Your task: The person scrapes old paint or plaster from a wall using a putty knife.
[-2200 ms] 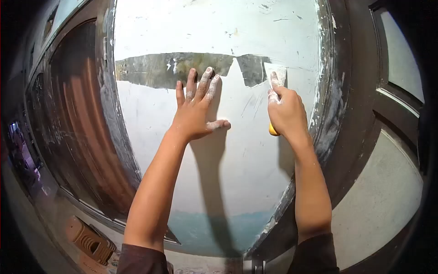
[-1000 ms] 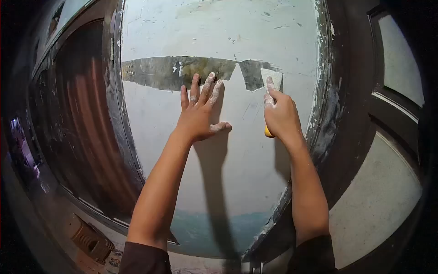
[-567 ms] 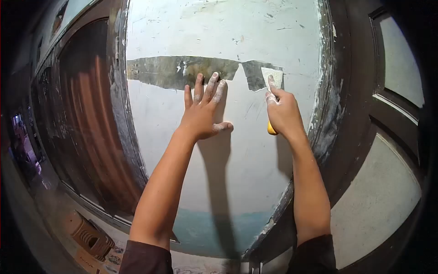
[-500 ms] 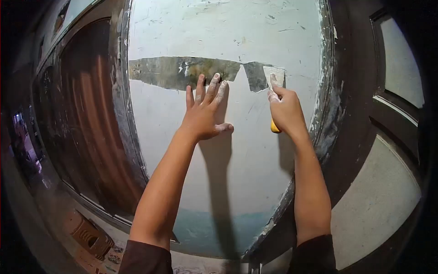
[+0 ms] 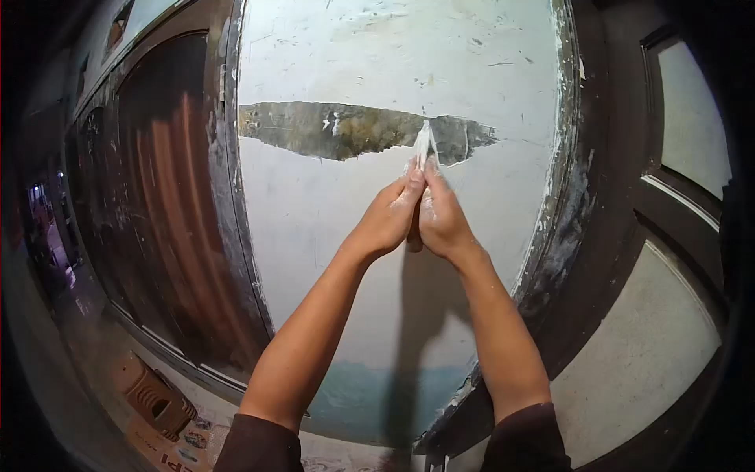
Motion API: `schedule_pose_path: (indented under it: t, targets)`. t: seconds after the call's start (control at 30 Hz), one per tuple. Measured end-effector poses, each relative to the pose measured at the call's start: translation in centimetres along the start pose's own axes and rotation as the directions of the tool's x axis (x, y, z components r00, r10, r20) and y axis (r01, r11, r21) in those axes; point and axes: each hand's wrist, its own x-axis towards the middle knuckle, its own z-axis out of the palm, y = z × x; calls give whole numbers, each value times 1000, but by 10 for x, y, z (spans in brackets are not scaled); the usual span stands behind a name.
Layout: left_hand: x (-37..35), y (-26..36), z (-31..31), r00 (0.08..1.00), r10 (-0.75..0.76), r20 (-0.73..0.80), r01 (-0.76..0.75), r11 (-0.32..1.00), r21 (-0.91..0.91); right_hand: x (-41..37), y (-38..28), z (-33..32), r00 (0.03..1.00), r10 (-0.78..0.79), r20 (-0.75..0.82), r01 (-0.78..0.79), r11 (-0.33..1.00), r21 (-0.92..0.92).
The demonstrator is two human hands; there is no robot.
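Observation:
Both my hands meet in front of a pale wall [image 5: 338,236], just below a dark bare patch [image 5: 354,130] where the coating is gone. My left hand [image 5: 391,212] and my right hand [image 5: 444,216] press together, fingers closed around a putty knife [image 5: 425,145]. Its whitish blade points up, seen nearly edge-on, over the narrow pale tongue of coating that splits the bare patch. The handle is mostly hidden between the palms. White dust coats the thumbs and fingers.
On the left stands a dark wooden panel [image 5: 161,228] with a worn frame. A panelled door [image 5: 641,346] is on the right. Stacked brown plastic items [image 5: 157,397] and a printed cardboard piece [image 5: 169,448] lie low at the left.
My right hand has moved left with the putty knife, away from the patch's right end. My left hand has come off the wall, moving right and down to join it.

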Motion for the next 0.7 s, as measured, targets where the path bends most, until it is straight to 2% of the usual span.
schedule_pose_path:
  t: [0.03,0.07,0.1,0.17,0.2,0.27,0.3,0.33,0.37,0.43,0.47,0.5,0.57,0.6,0.67,0.7]
  targets:
    - [-3,2,1,997,-28,-76,18,991,-130,1,-29,-5,986,144,87,-152,984,90]
    - [1,-8,-4,997,-60,-54,45,968,-245,5,-42,-8,948,231,220,-266,953,148]
    - [0,-9,-8,996,-62,-59,45,969,-244,8,-44,-5,934,247,257,-257,966,4]
    - [-3,-11,-14,978,-191,-81,164,951,-261,11,-54,-6,872,342,349,-340,938,-70]
    - [-4,-14,-15,974,-173,-144,123,945,-304,13,-56,-6,872,339,354,-339,939,-65]
    - [-3,-25,-21,967,-163,-196,97,945,-311,18,-57,-7,838,315,446,-184,932,-312]
    - [-3,-26,-23,959,-151,-241,69,945,-319,18,-61,-2,854,295,428,-114,909,-400]
    - [-3,-28,-26,950,23,-313,-100,968,-230,18,-66,-3,845,334,418,-126,884,-451]
    - [-6,-30,-29,948,26,-317,-102,969,-226,20,-72,-6,835,372,405,-138,855,-501]
    - [-20,-7,-35,905,-30,-425,40,999,15,25,-70,-14,875,337,347,-125,850,-512]
    - [-10,-39,-53,865,322,-386,-92,856,508,25,-60,-18,915,262,305,-75,856,-511]
    - [-17,-30,-56,874,294,-386,-31,828,560,31,-54,-23,894,317,316,-58,782,-621]
    - [-26,-25,-62,879,266,-395,72,746,662,34,-54,-27,949,236,207,-51,769,-638]
    - [-31,-24,-63,877,267,-400,75,746,662,38,-55,-29,950,231,211,-46,771,-635]
    - [-40,-22,-64,895,190,-402,232,572,787,50,-54,-34,981,126,146,27,659,-751]
    - [-40,-33,-65,879,267,-395,207,532,821,54,-35,-36,993,41,112,65,602,-796]
